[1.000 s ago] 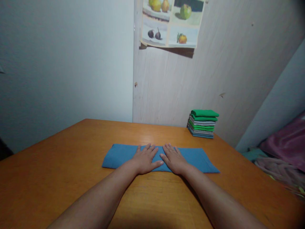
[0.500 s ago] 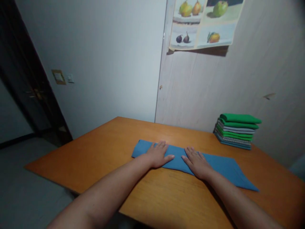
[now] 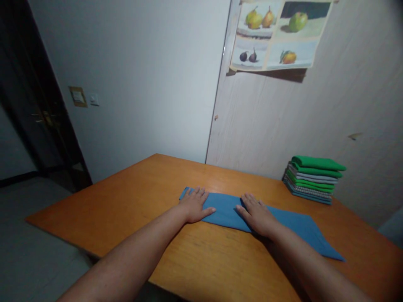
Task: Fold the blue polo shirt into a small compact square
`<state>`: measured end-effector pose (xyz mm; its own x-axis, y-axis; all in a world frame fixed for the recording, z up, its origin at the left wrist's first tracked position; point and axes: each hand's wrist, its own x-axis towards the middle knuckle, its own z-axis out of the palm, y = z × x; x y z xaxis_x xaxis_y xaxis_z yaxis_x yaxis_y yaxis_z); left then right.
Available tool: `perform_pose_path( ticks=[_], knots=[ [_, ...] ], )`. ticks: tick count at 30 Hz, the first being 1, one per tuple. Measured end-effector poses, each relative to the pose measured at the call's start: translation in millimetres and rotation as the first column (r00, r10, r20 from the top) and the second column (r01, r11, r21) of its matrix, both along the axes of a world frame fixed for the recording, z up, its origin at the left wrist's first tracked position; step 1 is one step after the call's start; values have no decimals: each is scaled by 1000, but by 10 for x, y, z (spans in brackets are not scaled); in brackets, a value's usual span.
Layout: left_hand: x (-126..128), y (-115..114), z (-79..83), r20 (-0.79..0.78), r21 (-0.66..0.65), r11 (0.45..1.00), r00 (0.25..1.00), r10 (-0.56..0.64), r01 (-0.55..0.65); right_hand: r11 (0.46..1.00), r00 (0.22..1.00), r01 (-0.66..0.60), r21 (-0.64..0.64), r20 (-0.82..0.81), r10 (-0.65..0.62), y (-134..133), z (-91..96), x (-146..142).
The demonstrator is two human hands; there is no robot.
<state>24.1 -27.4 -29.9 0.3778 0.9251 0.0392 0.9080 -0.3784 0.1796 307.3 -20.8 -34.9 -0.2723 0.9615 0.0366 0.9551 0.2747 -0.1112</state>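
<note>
i have the left hand [image 3: 192, 207] and right hand [image 3: 258, 218] flat, fingers [image 3: 247, 203] spread and unclenched, on the blue cloth [image 3: 225, 210] atop the smooth wooden worktop [image 3: 126, 203], which runs leftward to its edge.

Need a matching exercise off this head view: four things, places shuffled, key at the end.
1. bare left hand
2. long, flat blue cloth
3. stack of folded green, grey and blue cloths
4. paper poster with four fruit pictures

A. on the pale wood-grain panel
B. under the left hand and bare right hand
C. toward the far right of the orange-brown tabletop
D. near the blue cloth's left end

Pairs: 1-D, 2-B, 3-C, 4-A
</note>
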Motion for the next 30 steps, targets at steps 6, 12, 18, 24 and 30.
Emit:
perform_pose_path(
  ticks=[6,12,18,24,30],
  knots=[
    [-15,3,-23,14,19,1000,1000,-4,4,985,985,-170,-41,-47,168,-60,40,-487],
    [-54,22,-30,20,2,1000,1000,-19,19,986,988,-156,-66,-23,155,-62,-102,-518],
    [-185,113,-29,114,-15,1000,993,17,-16,986,987,-158,-55,-22,157,-47,-111,-513],
    [-546,266,164,397,-89,939,852,340,-333,986,987,-161,-54,-26,160,-17,-133,-524],
    [-691,191,280,410,-318,783,666,623,-535,986,986,-162,-44,-40,160,-4,-147,-530]
  ],
)
